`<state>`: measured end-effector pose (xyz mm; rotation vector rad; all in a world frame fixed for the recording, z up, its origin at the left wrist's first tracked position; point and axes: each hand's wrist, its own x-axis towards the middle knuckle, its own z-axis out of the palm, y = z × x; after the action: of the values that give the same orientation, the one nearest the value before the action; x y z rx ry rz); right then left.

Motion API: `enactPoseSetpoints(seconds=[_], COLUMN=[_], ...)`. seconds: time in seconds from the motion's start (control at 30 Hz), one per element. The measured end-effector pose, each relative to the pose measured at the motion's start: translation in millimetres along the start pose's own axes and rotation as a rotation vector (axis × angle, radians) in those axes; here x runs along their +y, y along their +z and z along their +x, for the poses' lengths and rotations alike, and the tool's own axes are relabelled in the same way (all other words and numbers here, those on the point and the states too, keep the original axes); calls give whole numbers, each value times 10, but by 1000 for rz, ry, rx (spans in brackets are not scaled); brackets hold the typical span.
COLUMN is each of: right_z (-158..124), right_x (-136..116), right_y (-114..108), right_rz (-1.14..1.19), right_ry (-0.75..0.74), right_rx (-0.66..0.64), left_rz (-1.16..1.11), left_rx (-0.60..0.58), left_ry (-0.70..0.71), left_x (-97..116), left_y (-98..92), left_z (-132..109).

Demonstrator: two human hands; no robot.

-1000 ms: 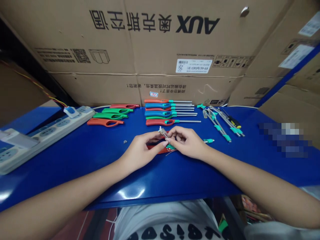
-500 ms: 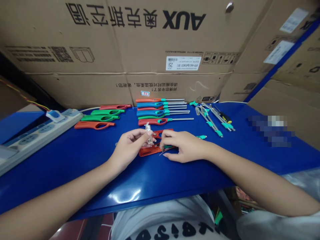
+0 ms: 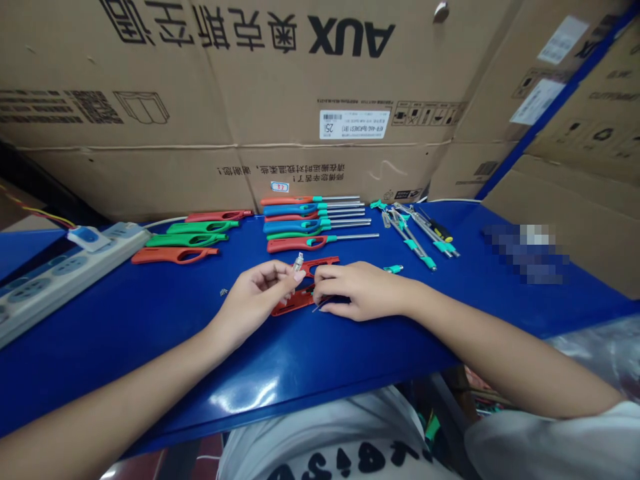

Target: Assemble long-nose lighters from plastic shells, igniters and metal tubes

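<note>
My left hand is closed on a small clear lighter fuel tank with a metal end, held upright; the fingers hide most of it. Under and beside the fingers lie two halves of a red-orange lighter casing: an upper half and a lower half. Over the lower half, my right hand bends its fingers in a pinch, with a thin wire sticking out between thumb and fingers. The right hand covers the right end of the casing. To its right is a green-collared metal tip.
Assembled long-nosed lighters lie in a stack at the back. Red, green and orange casings are at left, near a power strip. Metal tubes with green collars and a screwdriver lie right. A cardboard wall stands behind.
The fuel tank has turned and dropped lower in my left fingers, so less of it shows. My right hand stays over the casing. The whole view has shifted slightly.
</note>
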<state>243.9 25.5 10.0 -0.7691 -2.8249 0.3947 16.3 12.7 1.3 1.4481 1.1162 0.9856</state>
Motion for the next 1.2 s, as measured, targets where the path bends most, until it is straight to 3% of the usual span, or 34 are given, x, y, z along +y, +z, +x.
enactPoseSetpoints(seconds=[0.27,0.97,1.2], right_z=[17,-9,-13], right_x=[-5,119,119], right_y=[-19,39,45], right_rz=[-220,-112,-228], right_ry=[-9,-33,-42], right_rx=[-21,64,66], left_rz=[-11,-12,-7], left_rx=[-21,-118,-125], left_ry=[-29,8,12], left_x=[-14,-33,-32], left_y=[3,7,16], left_z=[5,12,6])
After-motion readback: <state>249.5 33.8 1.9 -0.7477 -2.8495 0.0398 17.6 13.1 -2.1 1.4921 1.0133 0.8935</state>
